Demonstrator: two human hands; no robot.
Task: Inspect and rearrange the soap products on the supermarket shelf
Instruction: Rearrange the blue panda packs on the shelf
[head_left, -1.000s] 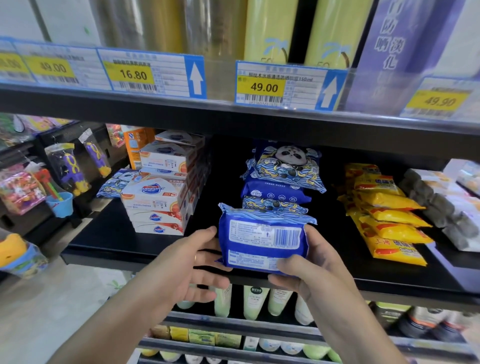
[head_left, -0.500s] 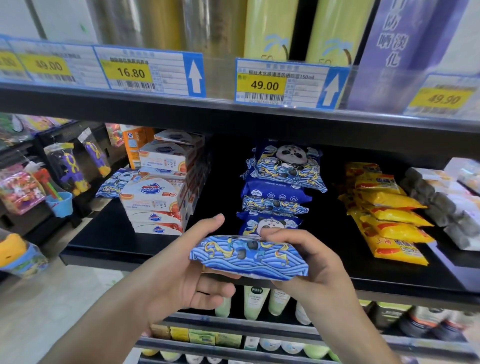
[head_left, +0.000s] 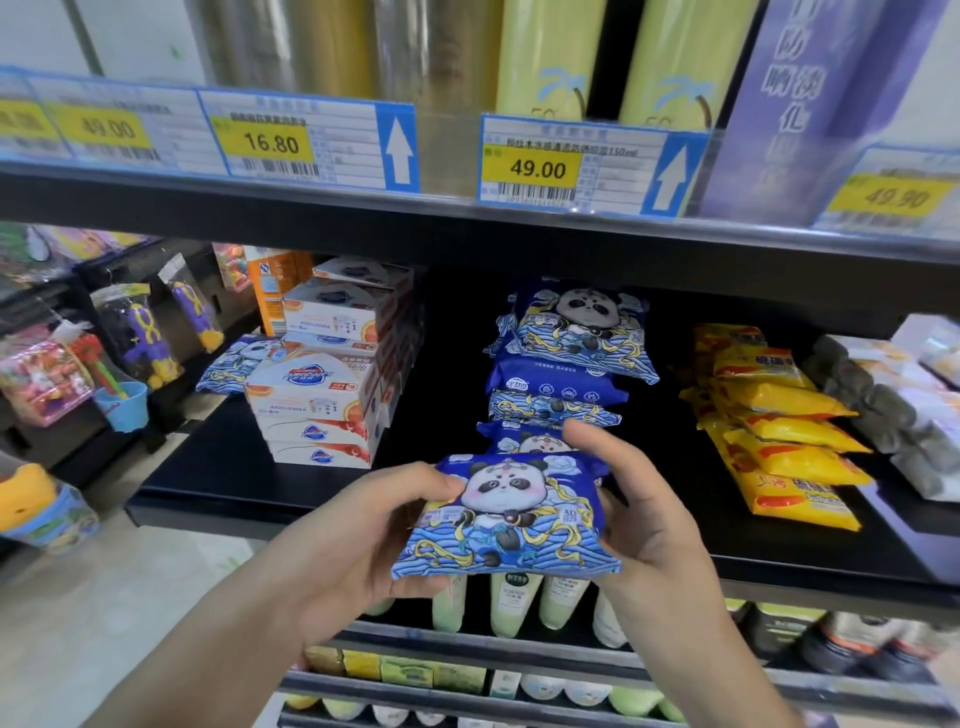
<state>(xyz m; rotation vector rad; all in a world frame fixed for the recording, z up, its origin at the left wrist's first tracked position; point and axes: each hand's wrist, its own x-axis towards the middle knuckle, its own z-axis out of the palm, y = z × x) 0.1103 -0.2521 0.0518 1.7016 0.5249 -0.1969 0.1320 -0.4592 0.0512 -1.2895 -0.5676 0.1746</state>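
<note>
Both hands, left hand (head_left: 363, 540) and right hand (head_left: 644, 519), curl round the ends of a blue panda soap pack (head_left: 506, 514), held face-up just in front of the black shelf (head_left: 218, 467). This looks like the inspection step; next it likely goes back, squared, onto the matching stack (head_left: 566, 364) directly behind it. Pack: soft, glossy, pillow-shaped film; left of the stack, rigid white cartons (head_left: 317, 410); right of it, slick yellow pouches (head_left: 784, 436).

A supermarket: stocked black shelves (head_left: 218, 467) edged with yellow price tags (head_left: 530, 169)
</note>
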